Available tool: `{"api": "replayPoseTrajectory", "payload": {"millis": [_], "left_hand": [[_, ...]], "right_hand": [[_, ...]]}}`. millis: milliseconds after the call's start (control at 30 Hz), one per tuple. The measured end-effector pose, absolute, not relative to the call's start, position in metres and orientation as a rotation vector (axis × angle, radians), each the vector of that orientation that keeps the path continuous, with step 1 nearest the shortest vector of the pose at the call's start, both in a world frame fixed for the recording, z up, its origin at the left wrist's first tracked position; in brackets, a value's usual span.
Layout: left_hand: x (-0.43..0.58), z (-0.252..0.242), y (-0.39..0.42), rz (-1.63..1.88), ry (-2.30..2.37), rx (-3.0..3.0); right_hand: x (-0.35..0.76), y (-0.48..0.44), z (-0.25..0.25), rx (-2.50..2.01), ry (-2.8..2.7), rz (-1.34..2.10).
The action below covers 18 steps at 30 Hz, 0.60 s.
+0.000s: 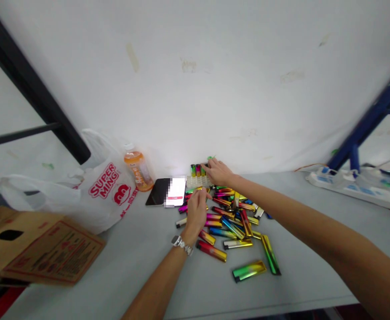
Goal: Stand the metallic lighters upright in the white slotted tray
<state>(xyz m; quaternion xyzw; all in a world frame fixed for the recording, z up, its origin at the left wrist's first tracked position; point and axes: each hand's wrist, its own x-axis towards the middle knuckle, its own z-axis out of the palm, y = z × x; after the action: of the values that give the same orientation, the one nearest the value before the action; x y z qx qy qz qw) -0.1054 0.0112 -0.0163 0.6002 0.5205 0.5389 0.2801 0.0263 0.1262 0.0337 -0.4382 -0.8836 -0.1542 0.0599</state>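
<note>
Many shiny two-tone lighters (211, 251) lie in a loose pile on the grey table. Behind them is a pale holed tray (195, 182), where several lighters (198, 170) stand upright in a row. My right hand (218, 172) is at the tray's far right, its fingers closed around the end of that row on what looks like a lighter, mostly hidden. Over the left side of the pile, my left hand (197, 209) has curled fingers; whatever they hold is hidden. A metal-band watch (182, 244) is on my left wrist.
A tablet (158, 192) with a lit screen lies left of the tray. Farther left are an orange drink bottle (138, 171), a white plastic bag (98, 200) and a cardboard box (44, 249). Power strips (351, 186) lie at right by a blue post (368, 124). A wall stands behind.
</note>
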Motion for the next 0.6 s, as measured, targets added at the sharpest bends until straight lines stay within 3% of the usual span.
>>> {"api": "replayPoseTrajectory", "payload": {"millis": [600], "left_hand": [[-0.110,-0.016,0.014,1.466,1.428,1.649]], "right_hand": [[0.059,0.036,0.033,-1.462,-2.761,-0.055]]}}
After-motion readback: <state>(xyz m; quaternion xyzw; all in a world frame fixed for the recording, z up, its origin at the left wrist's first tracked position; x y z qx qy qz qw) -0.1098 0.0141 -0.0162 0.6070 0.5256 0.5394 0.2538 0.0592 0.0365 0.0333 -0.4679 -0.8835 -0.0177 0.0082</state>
